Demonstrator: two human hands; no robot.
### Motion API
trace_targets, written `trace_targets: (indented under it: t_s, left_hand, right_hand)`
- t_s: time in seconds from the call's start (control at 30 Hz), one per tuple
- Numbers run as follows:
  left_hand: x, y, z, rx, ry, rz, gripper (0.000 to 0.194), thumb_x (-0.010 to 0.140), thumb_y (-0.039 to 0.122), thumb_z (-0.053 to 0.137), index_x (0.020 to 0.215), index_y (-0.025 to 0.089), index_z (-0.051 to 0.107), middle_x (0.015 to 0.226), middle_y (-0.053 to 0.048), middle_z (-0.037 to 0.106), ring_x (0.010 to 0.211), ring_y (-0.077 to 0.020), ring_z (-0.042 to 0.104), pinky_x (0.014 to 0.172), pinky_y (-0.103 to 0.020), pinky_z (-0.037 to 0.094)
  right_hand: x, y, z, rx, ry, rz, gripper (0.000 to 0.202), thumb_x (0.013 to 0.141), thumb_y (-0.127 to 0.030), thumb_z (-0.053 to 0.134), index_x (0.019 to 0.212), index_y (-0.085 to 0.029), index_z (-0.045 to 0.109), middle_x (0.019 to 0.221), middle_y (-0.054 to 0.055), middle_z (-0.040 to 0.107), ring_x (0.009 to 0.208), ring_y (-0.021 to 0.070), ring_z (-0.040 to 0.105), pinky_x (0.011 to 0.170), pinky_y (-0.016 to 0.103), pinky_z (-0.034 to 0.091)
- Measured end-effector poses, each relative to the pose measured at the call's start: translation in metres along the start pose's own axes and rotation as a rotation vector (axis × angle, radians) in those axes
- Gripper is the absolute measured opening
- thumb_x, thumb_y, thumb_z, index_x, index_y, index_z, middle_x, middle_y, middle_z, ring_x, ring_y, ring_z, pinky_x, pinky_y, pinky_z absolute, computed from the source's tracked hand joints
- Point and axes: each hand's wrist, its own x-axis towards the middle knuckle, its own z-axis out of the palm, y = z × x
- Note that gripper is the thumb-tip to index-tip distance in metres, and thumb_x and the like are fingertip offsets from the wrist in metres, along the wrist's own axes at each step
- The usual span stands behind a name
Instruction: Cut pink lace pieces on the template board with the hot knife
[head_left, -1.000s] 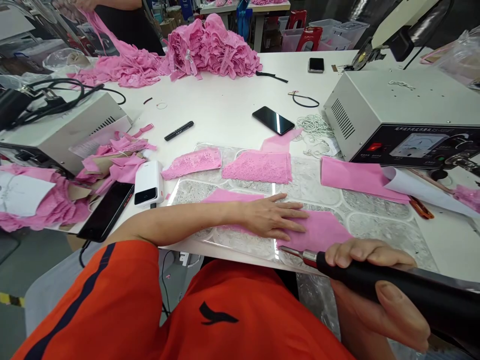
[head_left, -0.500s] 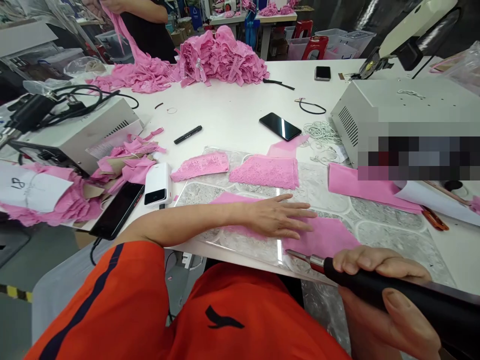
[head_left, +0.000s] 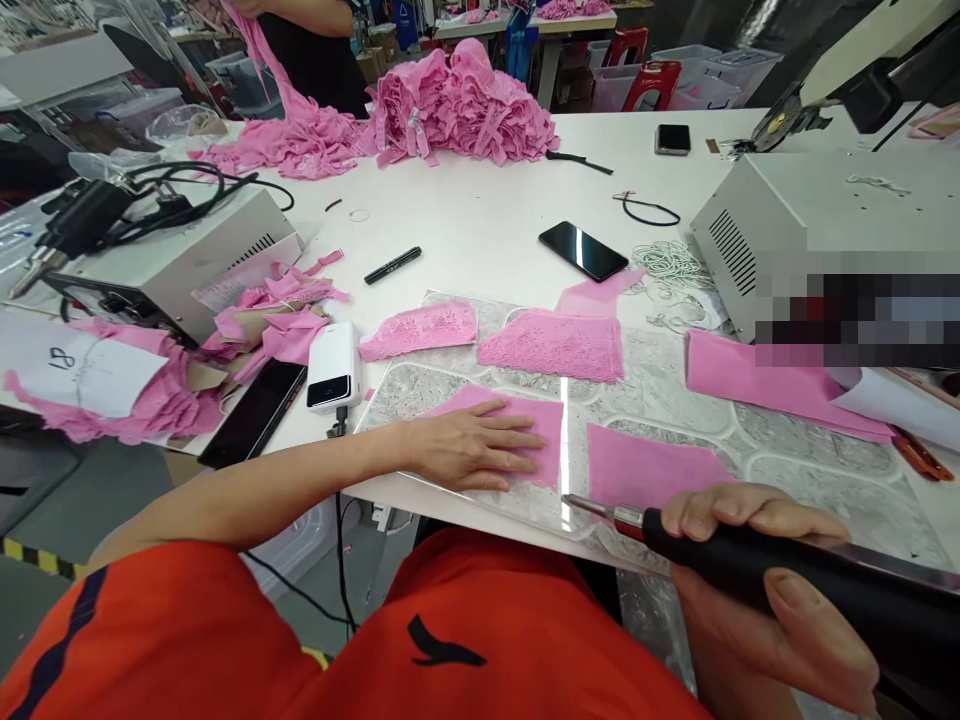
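Note:
My left hand (head_left: 480,445) lies flat with fingers spread on a pink fabric piece (head_left: 551,420), on the grey patterned mat (head_left: 660,385). My right hand (head_left: 765,570) is wrapped round a thick black-handled tool (head_left: 720,555) with a slim pointed metal tip. That tip hovers by the mat's front edge, between the left piece and a second pink fabric piece (head_left: 652,468), which lies partly behind my right fingers. A gap separates the two pieces. Farther back on the mat are a pink lace piece (head_left: 420,328) and a larger folded lace piece (head_left: 555,345).
Left are a power bank (head_left: 334,365), a phone (head_left: 255,412), a fabric bundle (head_left: 165,385) and a control box (head_left: 195,260) with a corded handpiece. Another phone (head_left: 583,250) and a marker (head_left: 392,265) lie behind. A pink heap (head_left: 465,105) sits near another person (head_left: 319,60).
My left hand has slid left, off the right-hand fabric piece and onto the left one, showing the gap between them. My right hand keeps holding the tool nearly in place. The view has shifted slightly.

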Motion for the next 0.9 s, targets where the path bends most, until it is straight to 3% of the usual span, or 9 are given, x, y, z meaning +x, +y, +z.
trace_targets:
  t_s: [0.13,0.4,0.6,0.9]
  left_hand:
    - [0.001,0.002,0.004,0.003,-0.001,-0.014,0.045,0.104,0.043,0.056,0.146,0.028,0.058,0.16,-0.007,0.046,0.155,-0.0244,0.033,0.131,-0.05,0.01]
    - [0.001,0.002,0.009,0.016,0.038,0.001,0.046,0.103,0.043,0.057,0.146,0.026,0.058,0.16,-0.009,0.047,0.154,-0.027,0.036,0.13,-0.054,0.009]
    - [0.001,0.002,0.01,0.038,-0.007,-0.019,0.047,0.105,0.047,0.051,0.147,0.027,0.057,0.162,-0.006,0.043,0.156,-0.0251,0.032,0.131,-0.053,0.003]
    - [0.002,0.005,0.011,0.004,0.043,-0.009,0.046,0.104,0.044,0.055,0.146,0.026,0.058,0.16,-0.008,0.047,0.153,-0.0268,0.036,0.13,-0.056,0.006]
  right_hand:
    - [0.002,-0.001,0.005,-0.013,0.005,0.001,0.02,0.068,-0.033,0.074,0.083,-0.021,0.067,0.074,0.0,0.06,0.056,0.0152,0.056,0.05,0.035,0.051]
    - [0.006,0.0,0.009,-0.028,0.015,-0.037,0.02,0.067,-0.033,0.073,0.081,-0.021,0.067,0.073,0.0,0.06,0.054,0.0149,0.056,0.048,0.035,0.05]
    - [0.008,0.004,0.015,-0.03,-0.013,-0.037,0.019,0.069,-0.033,0.073,0.082,-0.021,0.067,0.073,0.0,0.06,0.055,0.0147,0.056,0.049,0.034,0.051]
    - [0.011,0.007,0.016,-0.058,-0.016,-0.043,0.013,0.063,-0.028,0.068,0.074,-0.021,0.066,0.068,-0.001,0.06,0.051,0.0154,0.056,0.046,0.034,0.05]
